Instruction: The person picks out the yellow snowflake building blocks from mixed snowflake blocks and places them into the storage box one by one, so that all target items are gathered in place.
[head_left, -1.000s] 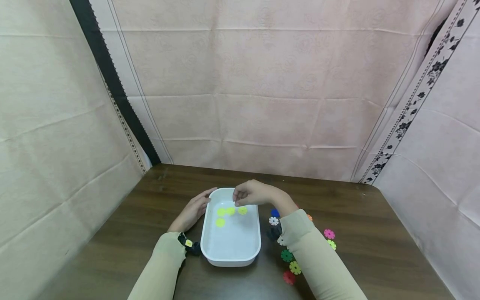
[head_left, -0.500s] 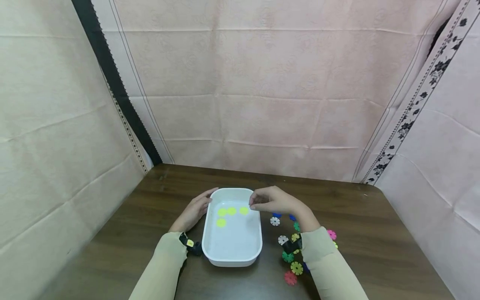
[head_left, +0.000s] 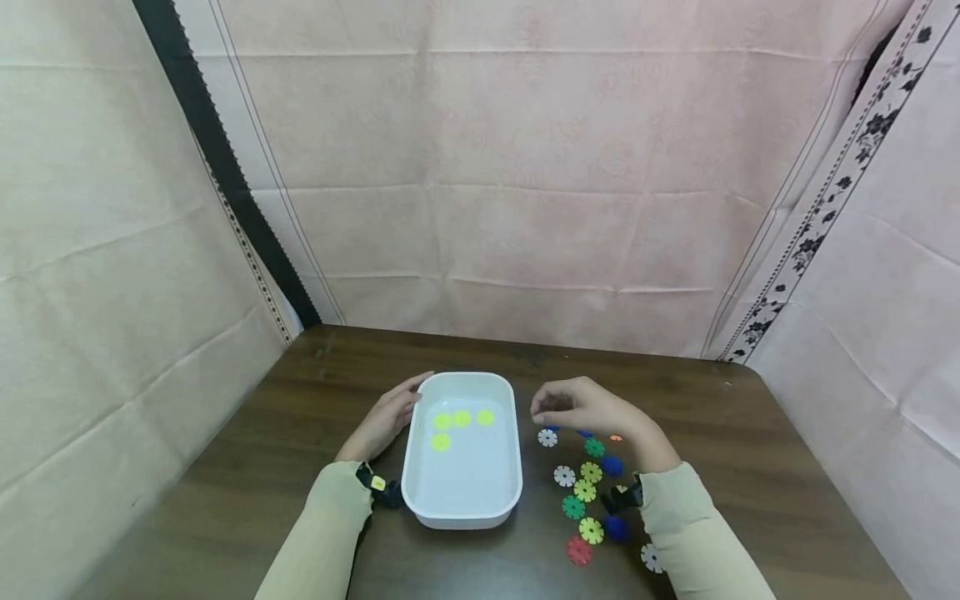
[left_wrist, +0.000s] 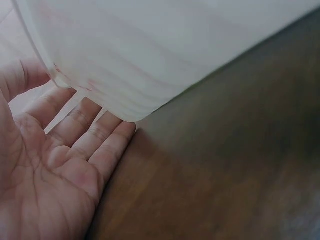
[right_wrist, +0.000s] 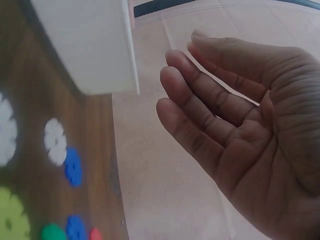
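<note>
A white rectangular plastic tray (head_left: 461, 500) stands on the table. Inside it, toward the far end, lie several yellow-green discs (head_left: 441, 442). My left hand (head_left: 384, 423) touches the tray's far left side; in the left wrist view its fairly straight fingers (left_wrist: 77, 122) lie against the outer wall, the thumb near the rim. Raised to the right of the tray, my right hand (head_left: 588, 408) holds nothing. Its fingers (right_wrist: 200, 102) are loosely curved, as the right wrist view shows. Notched flower-shaped discs in several colours, such as a green disc (head_left: 573, 507), lie below and beside it.
The dark wooden table (head_left: 247, 500) extends around the tray. A red disc (head_left: 579, 551) and a white disc (head_left: 652, 558) lie nearest the front among the scattered pieces. Light cloth (head_left: 525, 167) hangs behind the table and along both sides.
My right hand has moved from over the tray out to the right, above the scattered discs, uncovering more of them. The left hand and the yellow-green discs stay in place.
</note>
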